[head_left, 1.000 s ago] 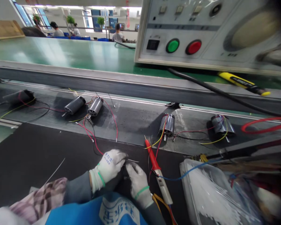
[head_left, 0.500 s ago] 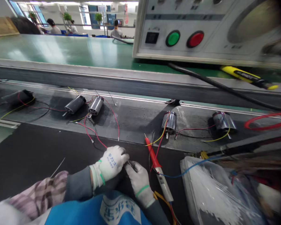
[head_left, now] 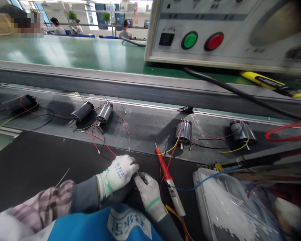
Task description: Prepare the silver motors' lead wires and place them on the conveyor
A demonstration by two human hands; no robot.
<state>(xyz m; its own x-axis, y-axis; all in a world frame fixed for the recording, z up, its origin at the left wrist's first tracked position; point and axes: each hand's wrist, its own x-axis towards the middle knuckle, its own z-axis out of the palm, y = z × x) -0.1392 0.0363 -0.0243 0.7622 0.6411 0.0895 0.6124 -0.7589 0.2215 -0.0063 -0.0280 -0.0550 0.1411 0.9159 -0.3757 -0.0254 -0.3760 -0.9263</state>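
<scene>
My left hand point(head_left: 121, 171), in a white glove, is closed in a pinch at the dark mat's edge; a red wire point(head_left: 110, 150) runs up from it toward a silver motor point(head_left: 104, 113). Fingertips together, my right hand point(head_left: 149, 192) meets the left one. Between them shows a thin end too small to name. Just right of my right hand lies a red and white probe point(head_left: 164, 164), its tip pointing at the belt. A second silver motor point(head_left: 183, 131) with yellow and red wires sits beyond the probe.
More motors lie on the grey belt point(head_left: 145, 130), at left and at far right point(head_left: 242, 131). A clear bag of white cable ties point(head_left: 228, 207) stands at lower right. Above are a control box point(head_left: 205, 20) and yellow cutter point(head_left: 263, 80). People sit in the background.
The view has shifted slightly, so the belt and box appear a little further right. A person's head at upper left shows more. My hands hold nearly the same pose.
</scene>
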